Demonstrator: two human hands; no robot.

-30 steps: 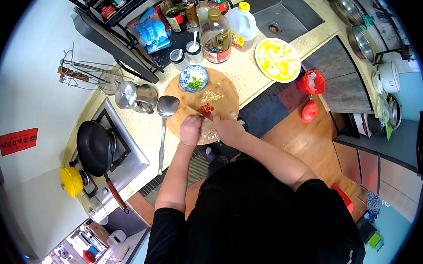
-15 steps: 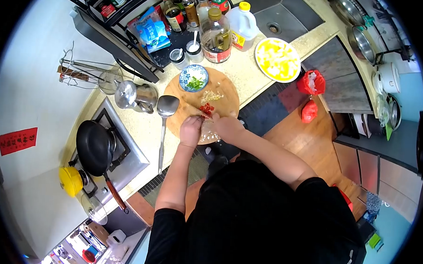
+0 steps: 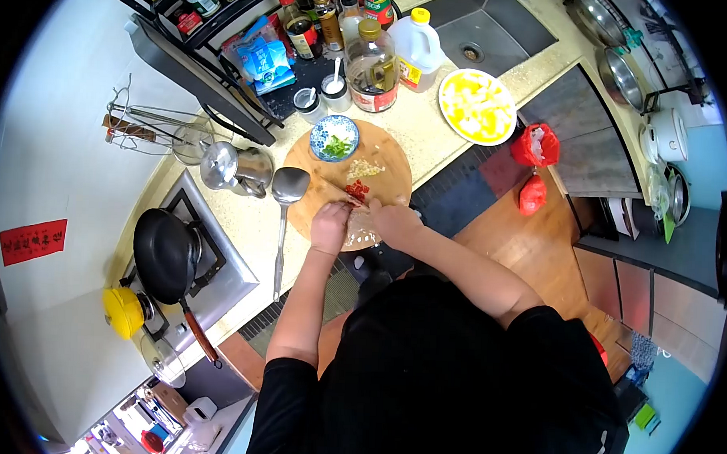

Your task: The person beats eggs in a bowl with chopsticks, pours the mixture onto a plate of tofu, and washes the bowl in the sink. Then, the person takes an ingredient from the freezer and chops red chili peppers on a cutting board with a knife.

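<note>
On the round wooden cutting board [image 3: 395,160], my right hand [image 3: 395,225] is closed around a kitchen knife [image 3: 362,227]. Its broad, shiny blade lies low over the near part of the board, and the handle is hidden in my fist. Left of the blade, my left hand [image 3: 330,226] has its fingers curled down at the edge of the chopped red chili [image 3: 357,190]; what the fingertips press on is mostly hidden. Chopped garlic [image 3: 365,170] lies just beyond the chili. A blue-patterned bowl [image 3: 323,129] with chopped green and white pieces stands on the board's far side.
Left of the board are a metal spatula [image 3: 290,186], a steel kettle [image 3: 253,170] and a black wok [image 3: 161,256] on the stove. Beyond stand seasoning jars [image 3: 309,105], an oil bottle [image 3: 372,71] and a jug [image 3: 416,49]. A plate [image 3: 476,140] of yellow-white food sits near the sink [image 3: 506,32].
Both hands stay over the chili, with only a slight shift of the fingers and blade. The whole view has moved a few pixels.
</note>
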